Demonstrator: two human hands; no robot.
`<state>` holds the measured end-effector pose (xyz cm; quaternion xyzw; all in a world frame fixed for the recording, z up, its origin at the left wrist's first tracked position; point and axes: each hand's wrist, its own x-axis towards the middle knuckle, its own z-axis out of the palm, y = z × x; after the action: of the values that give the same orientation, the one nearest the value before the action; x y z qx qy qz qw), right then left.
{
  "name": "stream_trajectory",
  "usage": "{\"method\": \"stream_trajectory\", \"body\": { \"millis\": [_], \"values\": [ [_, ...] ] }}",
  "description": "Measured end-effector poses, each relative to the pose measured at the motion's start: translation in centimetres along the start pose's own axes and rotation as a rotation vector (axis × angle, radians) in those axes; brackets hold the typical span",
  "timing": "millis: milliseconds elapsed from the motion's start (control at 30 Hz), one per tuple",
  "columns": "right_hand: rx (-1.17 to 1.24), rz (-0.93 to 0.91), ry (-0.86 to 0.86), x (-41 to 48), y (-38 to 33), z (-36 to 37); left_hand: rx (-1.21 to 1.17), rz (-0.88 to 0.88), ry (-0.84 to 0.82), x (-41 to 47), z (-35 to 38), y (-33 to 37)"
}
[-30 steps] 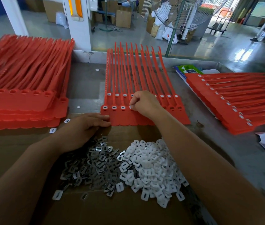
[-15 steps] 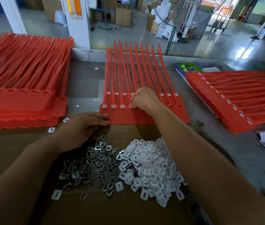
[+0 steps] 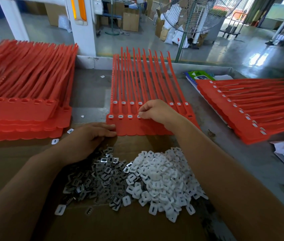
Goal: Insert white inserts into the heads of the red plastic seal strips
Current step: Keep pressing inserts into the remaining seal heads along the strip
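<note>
A sheet of joined red seal strips (image 3: pixel 134 129) lies at the table's middle, tails pointing away. Several heads at its left hold white inserts (image 3: pixel 120 116). My right hand (image 3: pixel 155 110) hovers over the front row with fingers curled, fingertips pinching or pressing a white insert at the fourth head; the heads under the hand are hidden. My left hand (image 3: pixel 92 136) rests flat, its straight fingers touching the sheet's front left corner. A heap of white inserts (image 3: pixel 162 178) sits on brown cardboard (image 3: pixel 120 226) in front, beside a heap of grey metal clips (image 3: pixel 101 178).
A thick stack of red strip sheets (image 3: pixel 21 115) with open heads lies at the left. Another stack with white inserts fitted (image 3: pixel 252 110) lies at the right, over a green packet (image 3: pixel 200 76) and papers. Loose inserts (image 3: pixel 55 141) lie on the table. A fan stands beyond the table.
My right hand stays over the front row, its fingertips shifting slightly at the fourth head. My left hand keeps its place at the sheet's corner.
</note>
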<state>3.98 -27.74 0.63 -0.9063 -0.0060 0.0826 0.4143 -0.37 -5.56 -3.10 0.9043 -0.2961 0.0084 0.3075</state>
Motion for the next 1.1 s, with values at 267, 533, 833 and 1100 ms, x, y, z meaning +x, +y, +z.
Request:
{"method": "stream_trajectory", "body": {
  "millis": [267,533,833,1100],
  "values": [
    [-0.139,-0.102,-0.117,-4.5,-0.1,-1.3,-0.022,-0.038,-0.005,0.1,0.0,0.0],
    [-0.29,-0.094,-0.28,-7.5,0.5,-2.2,-0.026,-0.047,-0.01,-0.1,-0.1,0.1],
    [-0.392,-0.07,-0.299,-8.0,1.1,-1.5,-0.021,-0.042,-0.013,-0.2,-0.2,0.3],
    [-0.398,-0.076,-0.318,-8.0,0.9,-1.5,-0.02,-0.036,-0.012,-0.3,-0.2,0.2]
  ]
}}
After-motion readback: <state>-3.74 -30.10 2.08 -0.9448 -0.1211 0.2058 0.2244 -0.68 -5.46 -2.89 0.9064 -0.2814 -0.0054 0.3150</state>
